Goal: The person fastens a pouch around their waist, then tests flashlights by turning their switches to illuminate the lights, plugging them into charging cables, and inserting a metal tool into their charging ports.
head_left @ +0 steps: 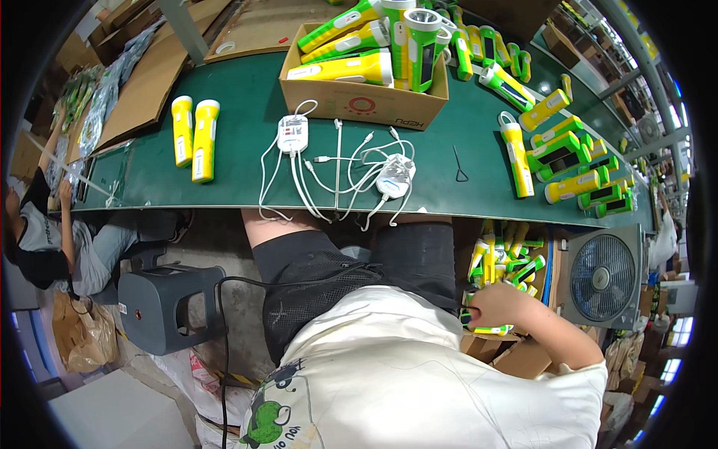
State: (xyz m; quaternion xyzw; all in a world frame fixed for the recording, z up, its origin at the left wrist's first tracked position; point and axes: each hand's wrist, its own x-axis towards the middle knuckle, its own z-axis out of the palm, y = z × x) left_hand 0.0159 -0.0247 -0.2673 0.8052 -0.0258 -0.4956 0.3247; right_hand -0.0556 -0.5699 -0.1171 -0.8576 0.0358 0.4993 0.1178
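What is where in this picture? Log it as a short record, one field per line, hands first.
Right hand: at the lower pile of flashlights, below the table edge; its grip cannot be made out
Left hand: not in view
Table, left: two yellow flashlights, side by side
Table, middle: open cardboard box of yellow and green flashlights; nearer the person, two white gadgets with white cables
Table, right: black hook; many loose flashlights
Beyond the pile: grey fan
Left of the legs: grey stool

Yellow-and-green flashlights [490, 258] lie heaped at mixed angles in a carton [483, 346] below the table's [239, 112] edge.
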